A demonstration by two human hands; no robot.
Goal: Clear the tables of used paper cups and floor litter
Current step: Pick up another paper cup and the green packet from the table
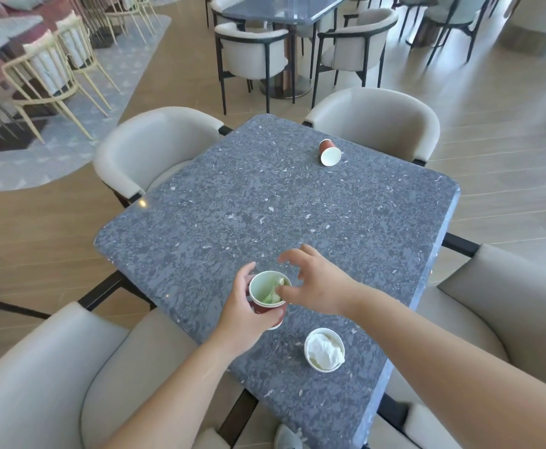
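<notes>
The left hand [249,314] holds a red paper cup [269,298] upright above the near part of the grey speckled tabletop [265,205]; its grip is closed around the cup's side, thumb on the far-left of the wall, fingers wrapped under the near side. The cup looks like two cups nested, a second rim showing just below the top one. Its inside is white, and crumpled pale green and white paper [274,291] lies in it, against the side nearest the right hand.

The right hand [318,281] hovers just to the right of that cup, grip open, fingers spread and curved. Its thumb tip reaches the cup's rim at the crumpled paper; whether it touches the paper I cannot tell.

Just nearer than the left hand's grip and to its right, a second cup [324,350] stands upright on the tabletop, seen from above: white rim, stuffed with a crumpled white napkin [325,350] that fills it to the top. It is apart from both hands.

Far beyond both grips, near the tabletop's far right edge, a third red cup [329,152] lies on its side, its white open mouth turned toward the camera, and looks empty.

Padded beige chairs [155,150] ring the tabletop.
</notes>
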